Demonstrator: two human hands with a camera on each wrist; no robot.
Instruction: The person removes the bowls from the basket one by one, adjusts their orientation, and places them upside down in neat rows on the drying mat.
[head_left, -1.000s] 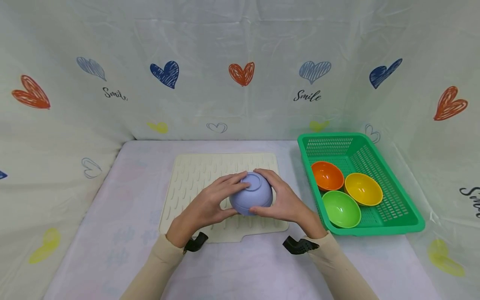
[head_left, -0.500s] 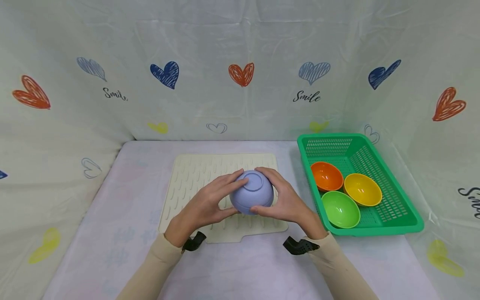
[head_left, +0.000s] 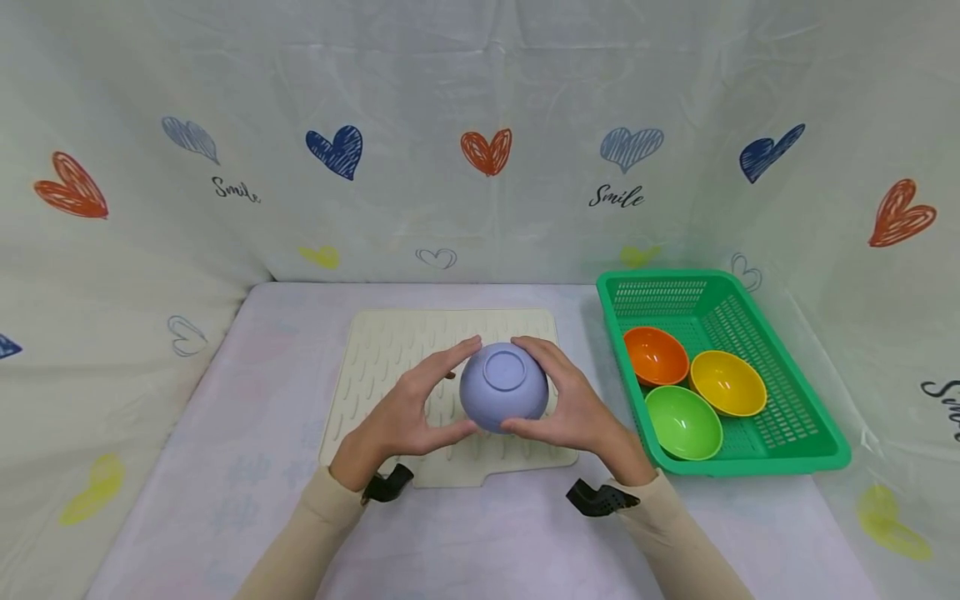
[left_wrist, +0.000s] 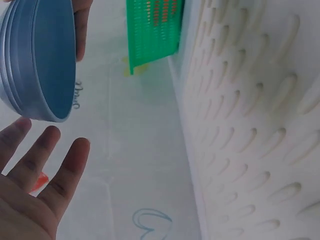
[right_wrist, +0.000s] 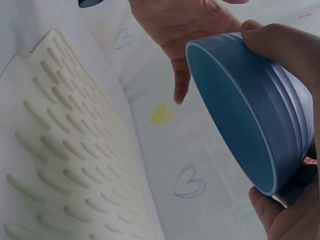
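Observation:
A periwinkle-blue bowl (head_left: 504,402) is held upside down over the cream drying mat (head_left: 390,358), its round foot facing up in the head view. My right hand (head_left: 576,407) grips it, thumb on the near side and fingers round the far side. My left hand (head_left: 405,412) is spread at the bowl's left side, thumb tip and fingertips right by the wall. In the left wrist view, the straight fingers (left_wrist: 70,172) stand just off the rim of the bowl (left_wrist: 55,65). The right wrist view shows the hollow inside of the bowl (right_wrist: 235,120) tilted above the mat (right_wrist: 70,135).
At the right, a green perforated basket (head_left: 750,465) holds an orange bowl (head_left: 655,354), a yellow bowl (head_left: 727,383) and a light green bowl (head_left: 684,423). White cloth printed with hearts rises behind the table and on both sides. Raised ridges cover the mat.
My left hand's fingers have come off the top of the bowl and spread apart beside it. The bowl stays in nearly the same place in my right hand.

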